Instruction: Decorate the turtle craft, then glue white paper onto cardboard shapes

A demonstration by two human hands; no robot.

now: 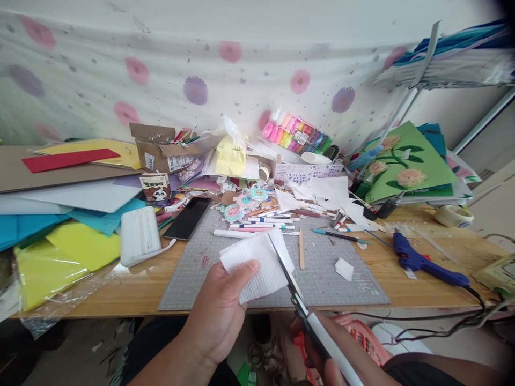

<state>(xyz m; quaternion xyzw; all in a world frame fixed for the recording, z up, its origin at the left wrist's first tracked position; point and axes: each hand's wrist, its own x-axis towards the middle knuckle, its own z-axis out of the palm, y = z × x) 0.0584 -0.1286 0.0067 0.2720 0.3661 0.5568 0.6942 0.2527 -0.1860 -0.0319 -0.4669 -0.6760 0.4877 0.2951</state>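
Note:
My left hand (223, 303) is closed on a folded white paper towel (257, 268) with an embossed texture, its thumb pressed on top. The towel is held above the front edge of a grey cutting mat (189, 268). In my right hand (322, 348) is a pair of scissors (300, 303) with a white and black handle. The blades lie along the towel's right side, parted around it, with a strip of towel to their right. My right fingers are partly hidden below the handle. A wooden craft stick (301, 249) and a small white paper scrap (344, 269) lie on the mat.
Several markers (265, 225) and paper scraps crowd the mat's back edge. A phone (188, 217) and a white power bank (140, 236) lie left. The blue glue gun (426, 262) with its cord rests right. Coloured sheets (72, 252) are stacked far left.

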